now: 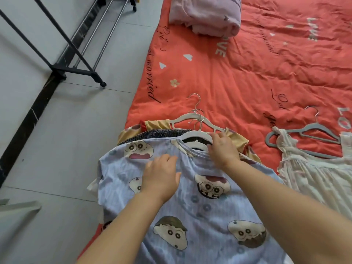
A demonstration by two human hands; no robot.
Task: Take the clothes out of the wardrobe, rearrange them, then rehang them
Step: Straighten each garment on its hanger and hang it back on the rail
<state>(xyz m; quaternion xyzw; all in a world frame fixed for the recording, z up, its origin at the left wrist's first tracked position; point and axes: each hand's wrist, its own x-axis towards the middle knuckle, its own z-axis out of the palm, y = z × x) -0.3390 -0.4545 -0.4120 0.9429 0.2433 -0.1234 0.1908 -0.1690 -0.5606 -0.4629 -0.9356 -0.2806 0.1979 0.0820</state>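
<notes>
A light blue cartoon-print shirt point(200, 212) lies on top of a pile of clothes on the red quilt point(257, 77). Under it show a dark striped garment point(152, 135) and a yellow one point(154, 124), each on white hangers point(190, 119) with metal hooks. My left hand point(162, 176) rests flat on the blue shirt's chest with fingers straight. My right hand point(222, 149) is at the collar, fingers bent over the neckline and the white hanger inside it. To the right lies a white dress point(308, 172) on a grey hanger point(312, 134).
A rolled pink blanket point(205, 14) sits at the far end of the quilt. A black clothes rack with wheels point(76, 71) stands on the grey tiled floor point(76, 140) to the left, near a black floor strip.
</notes>
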